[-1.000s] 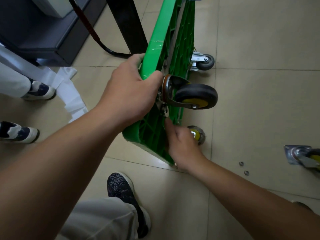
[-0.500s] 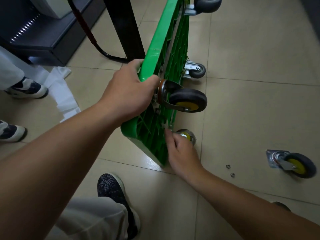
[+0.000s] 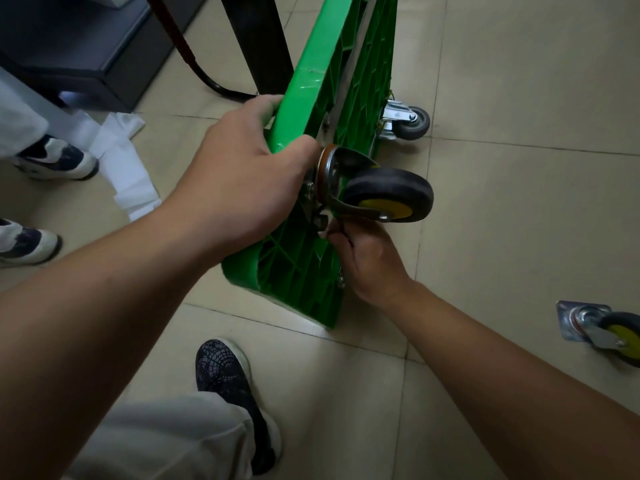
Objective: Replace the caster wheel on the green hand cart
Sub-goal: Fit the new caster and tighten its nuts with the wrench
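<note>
Tiled floor [image 3: 519,81]: carries all items noted.

Cart [image 3: 304,95]: stands tipped on one long edge, running from centre frame toward 12 o'clock, ribbed underside facing 3 o'clock. A black post [image 3: 256,39] stands just beside it at 11 o'clock.

Left hand [image 3: 242,174]: grips the cart's upper rim near its close corner. Fingers wrap over the far side, thumb on the underside, touching the caster's plate.

Right hand [image 3: 370,261]: at 5 o'clock of the left hand, against the underside. Fingers drawn narrow, tips bunched at the lower edge of the plate; what they pinch, if anything, cannot be told.

Caster [image 3: 388,194]: black tyre, yellow hub, seated on the underside at the close corner, wheel pointing to 3 o'clock, directly above the right hand.

Loose caster [image 3: 606,330]: same type, on its side on the floor at 4 o'clock, well apart from the cart.

Grey caster [image 3: 412,124]: on the cart's lower edge at 1 o'clock, touching the floor.
</note>
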`<action>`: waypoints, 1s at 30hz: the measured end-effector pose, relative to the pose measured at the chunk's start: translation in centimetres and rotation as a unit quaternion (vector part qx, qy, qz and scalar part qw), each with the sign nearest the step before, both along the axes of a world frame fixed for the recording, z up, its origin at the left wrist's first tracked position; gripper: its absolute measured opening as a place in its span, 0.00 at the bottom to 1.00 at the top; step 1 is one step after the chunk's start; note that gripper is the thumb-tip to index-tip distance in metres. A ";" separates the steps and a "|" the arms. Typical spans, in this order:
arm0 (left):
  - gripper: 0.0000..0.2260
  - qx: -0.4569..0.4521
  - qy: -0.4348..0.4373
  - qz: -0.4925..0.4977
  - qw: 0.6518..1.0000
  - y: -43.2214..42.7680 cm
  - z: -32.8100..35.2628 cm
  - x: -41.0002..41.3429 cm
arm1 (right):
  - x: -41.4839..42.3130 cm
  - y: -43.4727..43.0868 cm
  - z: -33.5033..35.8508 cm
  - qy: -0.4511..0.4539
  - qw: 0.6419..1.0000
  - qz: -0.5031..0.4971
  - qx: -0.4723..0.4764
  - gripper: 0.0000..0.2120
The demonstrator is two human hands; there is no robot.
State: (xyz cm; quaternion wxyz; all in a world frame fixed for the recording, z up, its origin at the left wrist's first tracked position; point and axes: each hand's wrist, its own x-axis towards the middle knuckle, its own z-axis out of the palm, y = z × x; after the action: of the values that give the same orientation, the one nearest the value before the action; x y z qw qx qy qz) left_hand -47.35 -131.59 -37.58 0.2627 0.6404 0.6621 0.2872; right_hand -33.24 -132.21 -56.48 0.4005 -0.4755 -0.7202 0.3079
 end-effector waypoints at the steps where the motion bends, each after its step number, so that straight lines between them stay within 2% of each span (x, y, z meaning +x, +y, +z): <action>1: 0.13 0.002 0.000 -0.001 1.000 0.0 0.0 0.0 | 0.1 0.2 -0.1 -0.007 1.000 0.010 -0.008 0.23; 7: 0.11 0.006 0.006 -0.002 1.000 -0.2 0.1 0.2 | 0.2 0.4 -0.1 0.011 0.999 0.039 -0.004 0.22; 12: 0.13 0.005 0.003 0.006 1.000 -0.2 0.1 0.1 | -0.5 -1.8 0.1 0.033 0.995 0.006 -0.090 0.18; 15: 0.16 0.008 0.007 0.008 1.000 -0.2 0.0 0.2 | -1.2 -3.3 0.7 0.082 0.988 -0.011 -0.132 0.25; 18: 0.16 0.004 0.010 0.007 1.000 -0.1 -0.1 0.3 | -2.2 -4.4 2.3 0.151 0.965 -0.012 -0.215 0.32; 21: 0.17 0.001 0.014 0.006 1.000 0.0 -0.1 0.3 | -3.2 -5.6 4.4 0.193 0.931 -0.043 -0.306 0.32; 23: 0.18 0.000 0.016 0.010 1.000 0.0 0.0 0.3 | -3.8 -6.1 5.8 0.243 0.894 -0.059 -0.372 0.30; 25: 0.18 -0.001 0.012 0.012 1.000 0.0 0.0 0.3 | -4.2 -6.0 7.4 0.309 0.840 -0.064 -0.441 0.27; 27: 0.17 -0.002 0.005 0.012 1.000 0.0 -0.1 0.2 | -4.0 -5.6 8.2 0.340 0.805 -0.051 -0.483 0.24; 29: 0.17 -0.003 -0.001 0.009 1.000 0.0 -0.1 0.2 | -3.4 -5.6 8.3 0.334 0.807 -0.043 -0.486 0.23; 30: 0.17 -0.005 -0.004 0.008 1.000 0.0 0.0 0.2 | -3.1 -5.9 7.8 0.309 0.829 -0.042 -0.464 0.23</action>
State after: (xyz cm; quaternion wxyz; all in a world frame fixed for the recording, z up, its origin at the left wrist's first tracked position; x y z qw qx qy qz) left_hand -47.20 -131.63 -37.62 0.2664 0.6326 0.6675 0.2886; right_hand -36.30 -138.08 -48.72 0.3467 -0.5148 -0.3104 0.7201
